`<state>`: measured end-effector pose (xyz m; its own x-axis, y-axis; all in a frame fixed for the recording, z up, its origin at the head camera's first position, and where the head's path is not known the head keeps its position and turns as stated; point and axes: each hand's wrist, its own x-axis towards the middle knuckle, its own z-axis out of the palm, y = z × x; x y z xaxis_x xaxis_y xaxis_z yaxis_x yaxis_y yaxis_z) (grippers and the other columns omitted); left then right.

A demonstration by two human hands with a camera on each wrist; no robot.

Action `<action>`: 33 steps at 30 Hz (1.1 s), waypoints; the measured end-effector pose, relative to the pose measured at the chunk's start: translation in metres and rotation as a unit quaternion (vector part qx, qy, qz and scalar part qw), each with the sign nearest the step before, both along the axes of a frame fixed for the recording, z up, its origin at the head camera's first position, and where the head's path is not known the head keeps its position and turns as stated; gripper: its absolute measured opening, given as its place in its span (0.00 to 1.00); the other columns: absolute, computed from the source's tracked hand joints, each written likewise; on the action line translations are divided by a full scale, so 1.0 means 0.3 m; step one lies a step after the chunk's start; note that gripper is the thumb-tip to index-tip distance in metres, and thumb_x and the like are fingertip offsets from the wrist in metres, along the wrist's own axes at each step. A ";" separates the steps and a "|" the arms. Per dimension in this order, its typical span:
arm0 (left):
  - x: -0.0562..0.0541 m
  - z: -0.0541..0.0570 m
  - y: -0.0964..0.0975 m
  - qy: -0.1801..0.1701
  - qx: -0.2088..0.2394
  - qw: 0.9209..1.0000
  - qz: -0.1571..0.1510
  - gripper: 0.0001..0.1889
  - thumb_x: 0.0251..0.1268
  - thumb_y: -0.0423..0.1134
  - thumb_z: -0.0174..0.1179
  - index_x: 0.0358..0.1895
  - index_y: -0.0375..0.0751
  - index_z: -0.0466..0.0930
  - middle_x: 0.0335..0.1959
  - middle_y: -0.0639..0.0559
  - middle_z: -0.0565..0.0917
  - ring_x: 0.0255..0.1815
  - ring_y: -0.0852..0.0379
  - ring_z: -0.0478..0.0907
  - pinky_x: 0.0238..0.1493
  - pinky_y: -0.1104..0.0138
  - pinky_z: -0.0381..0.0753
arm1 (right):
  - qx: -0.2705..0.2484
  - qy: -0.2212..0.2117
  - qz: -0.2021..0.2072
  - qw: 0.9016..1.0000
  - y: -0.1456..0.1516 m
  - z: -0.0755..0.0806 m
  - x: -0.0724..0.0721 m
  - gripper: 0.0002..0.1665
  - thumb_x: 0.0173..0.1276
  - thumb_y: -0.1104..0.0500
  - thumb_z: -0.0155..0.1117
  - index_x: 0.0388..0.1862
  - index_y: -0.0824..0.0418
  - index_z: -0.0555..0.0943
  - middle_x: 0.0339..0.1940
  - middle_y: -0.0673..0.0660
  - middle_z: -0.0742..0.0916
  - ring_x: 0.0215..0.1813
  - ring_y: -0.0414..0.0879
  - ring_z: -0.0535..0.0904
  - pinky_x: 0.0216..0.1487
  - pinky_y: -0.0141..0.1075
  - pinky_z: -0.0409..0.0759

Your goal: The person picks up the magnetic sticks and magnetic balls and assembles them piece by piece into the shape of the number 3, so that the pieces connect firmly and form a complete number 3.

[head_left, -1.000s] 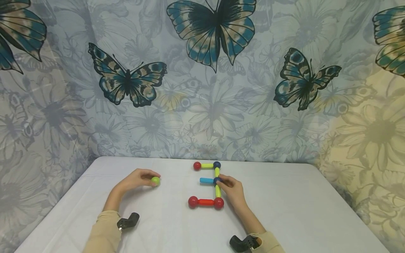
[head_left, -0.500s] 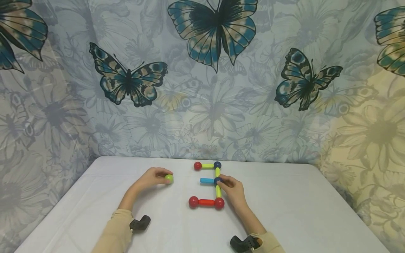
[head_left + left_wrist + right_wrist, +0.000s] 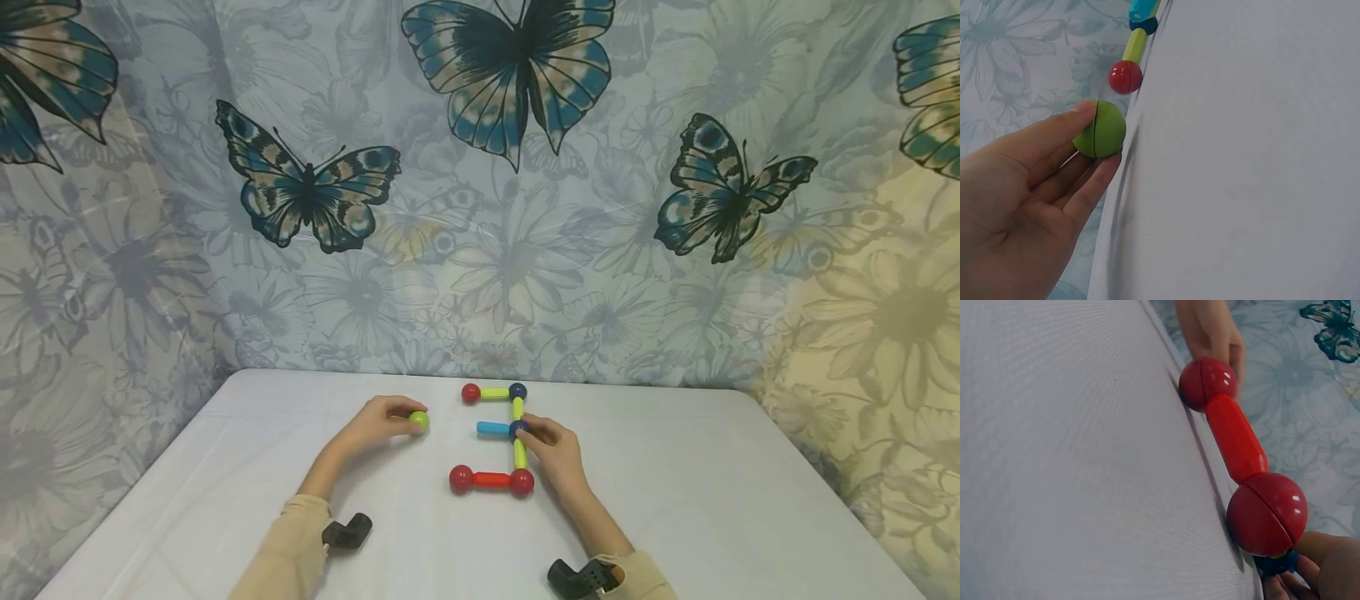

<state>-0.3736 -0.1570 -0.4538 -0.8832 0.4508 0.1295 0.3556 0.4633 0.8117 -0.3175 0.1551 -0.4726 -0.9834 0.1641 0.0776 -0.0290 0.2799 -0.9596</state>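
Note:
My left hand (image 3: 381,421) pinches a lime green ball (image 3: 1109,129) between thumb and fingertips, left of a ball-and-stick figure and apart from it. My right hand (image 3: 557,448) pinches the figure's middle dark blue ball (image 3: 516,428) from the right. A light blue stick (image 3: 492,428) points left from that ball, its outer end free. Above, yellow-green sticks (image 3: 494,393) lead past a dark blue corner ball (image 3: 517,391) to a red ball (image 3: 470,392). Below, another yellow-green stick (image 3: 521,455) reaches a red corner ball (image 3: 522,482), joined by a red stick (image 3: 491,480) to another red ball (image 3: 461,478).
A white cloth covers the table (image 3: 712,492), whose back edge meets a hanging backdrop (image 3: 510,275) with printed butterflies and flowers. Dark wrist devices (image 3: 348,532) sit at both sleeve cuffs.
My left hand has moved to the right with the green ball, closer to the light blue stick's free end. My right hand keeps its hold on the middle dark blue ball.

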 end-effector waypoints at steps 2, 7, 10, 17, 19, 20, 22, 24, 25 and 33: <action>0.000 0.000 0.009 -0.003 0.002 1.000 0.002 0.19 0.61 0.42 0.67 0.54 0.38 0.82 0.53 0.41 0.85 0.57 0.43 0.82 0.60 0.53 0.80 | 0.002 0.003 0.002 1.000 0.000 0.000 0.001 0.19 0.65 0.60 0.67 0.55 0.61 0.82 0.60 0.60 0.84 0.66 0.56 0.77 0.64 0.44 0.77; 0.003 -0.003 0.037 -0.006 0.004 1.000 -0.001 0.20 0.61 0.43 0.67 0.55 0.38 0.82 0.52 0.42 0.85 0.56 0.44 0.82 0.59 0.56 0.81 | 0.003 0.001 0.000 1.000 0.001 -0.001 0.005 0.19 0.65 0.60 0.67 0.55 0.60 0.82 0.60 0.60 0.84 0.66 0.56 0.77 0.63 0.44 0.77; 0.004 -0.007 0.057 -0.004 0.007 1.000 -0.008 0.20 0.62 0.43 0.66 0.55 0.38 0.81 0.53 0.42 0.85 0.57 0.45 0.82 0.59 0.56 0.81 | 0.002 -0.003 -0.002 1.000 0.001 -0.004 0.004 0.19 0.65 0.60 0.68 0.55 0.60 0.82 0.60 0.59 0.84 0.66 0.55 0.78 0.63 0.44 0.77; -0.002 -0.014 0.113 -0.003 0.018 1.000 -0.012 0.20 0.62 0.43 0.66 0.55 0.39 0.81 0.53 0.43 0.85 0.57 0.46 0.81 0.61 0.56 0.80 | 0.007 -0.002 -0.004 1.000 -0.002 0.000 0.004 0.19 0.65 0.59 0.67 0.55 0.60 0.82 0.59 0.60 0.84 0.65 0.56 0.78 0.63 0.45 0.77; -0.001 -0.012 0.129 -0.007 0.025 1.000 -0.012 0.20 0.61 0.43 0.67 0.55 0.39 0.81 0.53 0.43 0.85 0.58 0.46 0.81 0.62 0.56 0.79 | 0.007 -0.002 -0.004 1.000 -0.002 0.002 0.003 0.19 0.65 0.59 0.68 0.55 0.60 0.82 0.60 0.60 0.84 0.66 0.56 0.78 0.63 0.45 0.77; 0.000 -0.012 0.137 -0.006 0.029 0.999 -0.014 0.20 0.62 0.43 0.67 0.55 0.39 0.81 0.53 0.43 0.85 0.58 0.45 0.81 0.62 0.55 0.79 | 0.005 -0.004 -0.005 1.000 -0.003 0.003 0.002 0.19 0.65 0.60 0.68 0.55 0.60 0.82 0.60 0.59 0.84 0.66 0.55 0.78 0.63 0.44 0.77; 0.002 -0.011 0.153 -0.006 0.037 0.999 -0.018 0.20 0.61 0.42 0.67 0.55 0.38 0.81 0.53 0.42 0.85 0.58 0.44 0.80 0.62 0.55 0.78 | 0.006 -0.002 -0.004 1.000 -0.003 0.004 0.001 0.19 0.65 0.60 0.67 0.55 0.60 0.82 0.60 0.59 0.84 0.66 0.55 0.77 0.63 0.44 0.77; 0.003 -0.011 0.168 -0.005 0.042 0.999 -0.022 0.20 0.62 0.41 0.67 0.55 0.38 0.81 0.52 0.42 0.85 0.58 0.44 0.80 0.62 0.55 0.78 | 0.005 0.000 -0.003 1.000 -0.003 0.005 0.000 0.19 0.65 0.60 0.67 0.55 0.60 0.82 0.60 0.60 0.84 0.66 0.55 0.77 0.63 0.44 0.77; 0.004 -0.010 0.175 -0.005 0.044 0.999 -0.023 0.19 0.62 0.41 0.66 0.55 0.38 0.81 0.52 0.41 0.85 0.58 0.44 0.80 0.62 0.55 0.79 | 0.005 0.001 -0.002 1.000 -0.003 0.005 0.000 0.19 0.65 0.60 0.67 0.55 0.60 0.82 0.60 0.59 0.84 0.66 0.55 0.78 0.63 0.44 0.77; 0.015 -0.014 0.225 -0.016 0.037 0.999 -0.012 0.19 0.61 0.42 0.67 0.55 0.41 0.82 0.51 0.45 0.86 0.56 0.48 0.82 0.59 0.59 0.81 | 0.004 0.006 -0.001 1.000 -0.003 0.000 0.001 0.18 0.65 0.60 0.68 0.54 0.61 0.83 0.59 0.60 0.84 0.65 0.56 0.78 0.63 0.44 0.77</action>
<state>-0.3693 -0.0896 -0.4579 -0.8762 0.4624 0.1361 0.3399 0.3926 0.8546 -0.3171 0.1542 -0.4725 -0.9819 0.1660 0.0910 -0.0402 0.2869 -0.9571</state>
